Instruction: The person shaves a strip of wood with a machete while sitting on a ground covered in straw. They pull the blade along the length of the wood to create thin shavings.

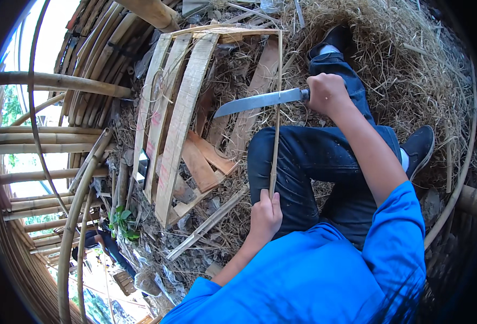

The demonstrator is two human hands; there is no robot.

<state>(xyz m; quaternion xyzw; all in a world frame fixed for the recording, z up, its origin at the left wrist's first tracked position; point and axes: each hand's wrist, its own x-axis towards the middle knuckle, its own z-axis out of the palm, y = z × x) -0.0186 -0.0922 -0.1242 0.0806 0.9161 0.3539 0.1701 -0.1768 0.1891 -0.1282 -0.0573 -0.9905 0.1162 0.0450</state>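
Observation:
My right hand (326, 95) is closed around the handle of a large knife (260, 101), its long blade pointing left. A thin bamboo strip (277, 135) runs away from me across my bent knee. My left hand (265, 217) grips the near end of this strip, thumb laid along it. The blade crosses the strip near its upper half; whether the edge bites into it I cannot tell. Beyond the knife, the strip's far end reaches the corner of a wooden pallet (187, 121).
A phone (142, 168) leans at the pallet's left side. Loose shavings (395, 70) heap up on the right. A split bamboo piece (209, 222) lies on the stony ground. Bamboo poles (60, 137) form a structure at left, with another person (109, 245) beyond.

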